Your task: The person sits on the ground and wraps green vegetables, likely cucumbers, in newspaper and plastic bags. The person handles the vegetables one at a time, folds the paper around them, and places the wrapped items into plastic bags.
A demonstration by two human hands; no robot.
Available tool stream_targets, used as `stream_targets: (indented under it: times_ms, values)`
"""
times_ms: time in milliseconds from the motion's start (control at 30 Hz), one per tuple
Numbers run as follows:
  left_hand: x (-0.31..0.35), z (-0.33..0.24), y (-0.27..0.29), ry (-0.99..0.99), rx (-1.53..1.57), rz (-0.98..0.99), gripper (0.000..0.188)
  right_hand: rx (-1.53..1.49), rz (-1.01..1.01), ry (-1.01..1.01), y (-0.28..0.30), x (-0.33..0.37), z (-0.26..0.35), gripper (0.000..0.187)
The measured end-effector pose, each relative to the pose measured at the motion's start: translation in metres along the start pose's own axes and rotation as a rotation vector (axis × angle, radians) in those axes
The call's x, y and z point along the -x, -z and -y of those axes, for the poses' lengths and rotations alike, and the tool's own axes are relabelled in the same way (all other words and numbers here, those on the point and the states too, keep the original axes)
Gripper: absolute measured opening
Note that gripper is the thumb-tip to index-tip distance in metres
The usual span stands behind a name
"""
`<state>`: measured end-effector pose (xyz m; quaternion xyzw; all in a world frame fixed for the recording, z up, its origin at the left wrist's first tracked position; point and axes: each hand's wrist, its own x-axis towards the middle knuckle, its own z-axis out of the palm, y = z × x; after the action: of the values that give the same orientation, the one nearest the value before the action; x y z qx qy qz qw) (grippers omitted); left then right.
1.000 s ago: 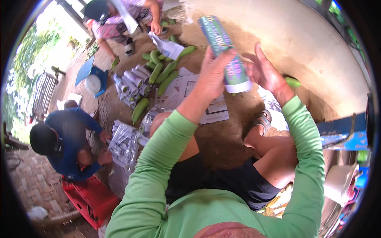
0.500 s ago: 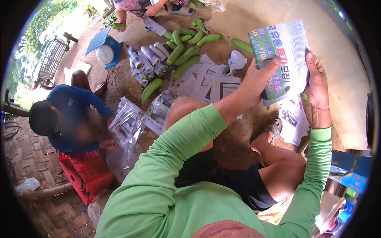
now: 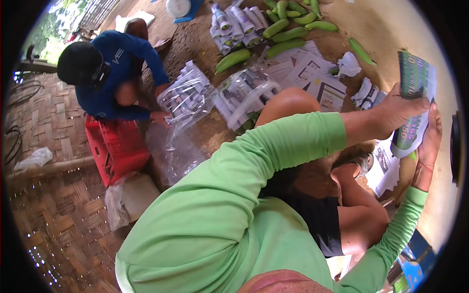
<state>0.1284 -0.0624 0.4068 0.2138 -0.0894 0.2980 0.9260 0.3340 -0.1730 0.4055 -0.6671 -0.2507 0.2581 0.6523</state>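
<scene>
Both my hands are on a sheet of newspaper [image 3: 415, 80] with green and white print, curled into a narrow roll. My left hand [image 3: 398, 112] grips its near side, the thumb lying across the paper. From the other side my right hand [image 3: 430, 134] closes round the roll's lower part. A bit of green shows by the lower end; I cannot tell whether it is a gourd inside. Left of my hands, a few paper-wrapped rolls [image 3: 366, 94] and a crumpled paper [image 3: 349, 65] lie on the ground. Flat newspaper sheets [image 3: 312, 73] are spread beyond my knee.
Long green gourds [image 3: 288, 35] lie at the back beside a stack of paper-wrapped gourds [image 3: 234, 24]. At left a person in blue [image 3: 119, 56] handles a clear plastic bag [image 3: 190, 90] of wrapped rolls. A red crate [image 3: 115, 146] and a second filled bag [image 3: 244, 93] stand nearby.
The newspaper has gone from a broad sheet to a narrower roll between my hands. My view has swung, so the scene sits differently; the person at the far top has left the picture.
</scene>
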Motion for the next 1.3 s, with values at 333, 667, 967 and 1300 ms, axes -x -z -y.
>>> stream_targets:
  times_ms: [333,667,967,1300]
  values:
    - [-0.002,-0.004,-0.002,0.022,0.083,-0.002,0.025,-0.039,0.110,0.004,0.004,-0.006,-0.003,0.037]
    - [-0.013,0.024,0.037,-0.075,-0.083,0.041,0.030,-0.084,0.141,-0.005,-0.059,0.026,0.002,0.029]
    - [-0.008,-0.003,0.015,0.024,-0.198,-0.118,0.025,-0.148,0.072,-0.024,-0.078,0.029,-0.003,0.026]
    - [-0.016,-0.006,0.014,-0.005,-0.146,-0.311,0.028,0.029,0.055,0.042,-0.079,0.032,0.008,0.031]
